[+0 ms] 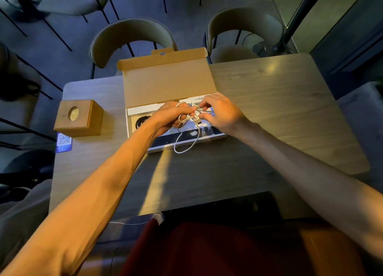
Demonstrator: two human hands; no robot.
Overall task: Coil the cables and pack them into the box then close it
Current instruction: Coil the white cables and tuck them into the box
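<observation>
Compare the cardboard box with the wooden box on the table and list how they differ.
The cardboard box is wide and flat, its lid folded open away from the person; the wooden box is a compact block with a round hole on top. The cardboard box lies mid-table under the left hand and right hand, which hold a white cable; the wooden box sits untouched near the left edge. Both rest on the table.

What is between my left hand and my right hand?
In the head view, a white cable lies there. The left hand grips its loops and the right hand pinches it, above the open cardboard box.
</observation>
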